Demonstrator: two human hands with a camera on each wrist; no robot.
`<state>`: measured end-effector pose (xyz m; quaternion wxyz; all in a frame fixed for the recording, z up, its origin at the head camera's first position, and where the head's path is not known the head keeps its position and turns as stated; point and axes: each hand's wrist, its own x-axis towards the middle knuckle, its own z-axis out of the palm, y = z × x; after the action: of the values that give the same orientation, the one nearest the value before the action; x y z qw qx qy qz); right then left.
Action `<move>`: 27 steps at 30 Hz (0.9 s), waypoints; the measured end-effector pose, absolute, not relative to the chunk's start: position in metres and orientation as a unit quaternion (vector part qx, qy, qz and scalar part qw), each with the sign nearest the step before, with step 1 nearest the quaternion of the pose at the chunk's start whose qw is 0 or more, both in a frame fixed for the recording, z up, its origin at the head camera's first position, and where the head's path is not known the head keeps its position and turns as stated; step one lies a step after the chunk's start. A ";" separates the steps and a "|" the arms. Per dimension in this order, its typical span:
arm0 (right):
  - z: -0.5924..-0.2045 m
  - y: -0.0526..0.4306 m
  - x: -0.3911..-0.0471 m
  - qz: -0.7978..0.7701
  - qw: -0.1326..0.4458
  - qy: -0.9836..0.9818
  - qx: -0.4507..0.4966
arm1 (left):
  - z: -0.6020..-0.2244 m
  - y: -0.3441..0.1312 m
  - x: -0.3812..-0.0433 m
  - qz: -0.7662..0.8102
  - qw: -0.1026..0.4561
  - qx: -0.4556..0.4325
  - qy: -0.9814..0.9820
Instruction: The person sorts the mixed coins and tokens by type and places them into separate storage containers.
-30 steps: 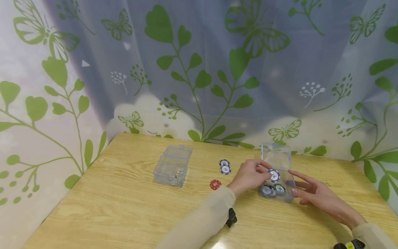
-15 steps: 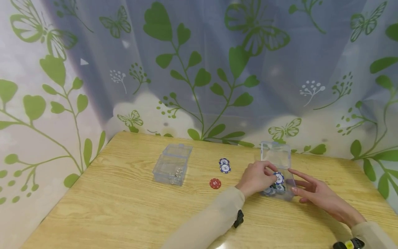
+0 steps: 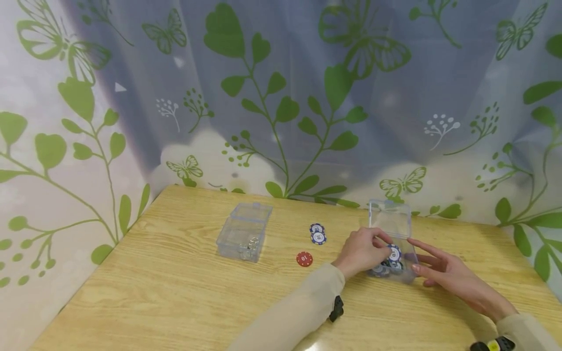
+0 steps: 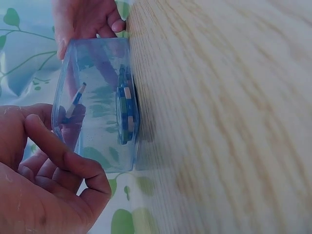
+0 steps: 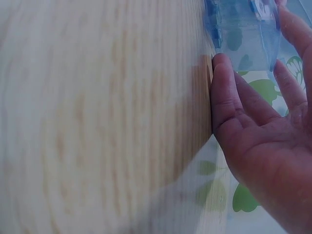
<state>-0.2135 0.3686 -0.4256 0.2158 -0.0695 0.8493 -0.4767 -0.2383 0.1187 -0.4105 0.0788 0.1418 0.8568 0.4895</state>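
Observation:
On the right of the table a clear plastic box (image 3: 406, 277) stands with its lid (image 3: 390, 218) raised at the back. My left hand (image 3: 362, 249) reaches over its left side and pinches a blue-and-white poker chip (image 3: 394, 252) marked 10. The left wrist view shows that chip (image 4: 75, 100) tilted inside the box, apart from the chips (image 4: 126, 114) lying at the bottom. My right hand (image 3: 452, 278) rests its extended fingers against the box's right side. In the right wrist view, the fingers (image 5: 226, 92) lie along the wall of the box (image 5: 243, 41).
Two overlapping blue chips (image 3: 318, 234) and one red chip (image 3: 304, 259) lie on the wooden table (image 3: 175, 292), left of my left hand. A second clear box (image 3: 239, 239), lid open, holds small shiny metal pieces (image 3: 250, 246). A patterned curtain (image 3: 281, 122) hangs behind the table.
My left hand has moved slightly right and toward me, bringing the pinched chip over the chips in the box, and has stayed nearly still since. The right hand has not moved.

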 end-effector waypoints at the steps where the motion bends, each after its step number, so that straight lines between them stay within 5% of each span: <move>1: -0.425 0.368 -0.214 -0.477 0.216 0.849 -0.068 | -0.411 0.119 -0.238 0.491 0.080 0.142 0.856; 27: -0.425 0.368 -0.214 -0.476 0.223 0.848 -0.067 | -0.411 0.118 -0.240 0.501 0.090 0.133 0.850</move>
<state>-0.2136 0.3682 -0.4252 0.2231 -0.0666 0.8480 -0.4760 -0.2401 0.1183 -0.4114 0.0902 0.1330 0.8502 0.5013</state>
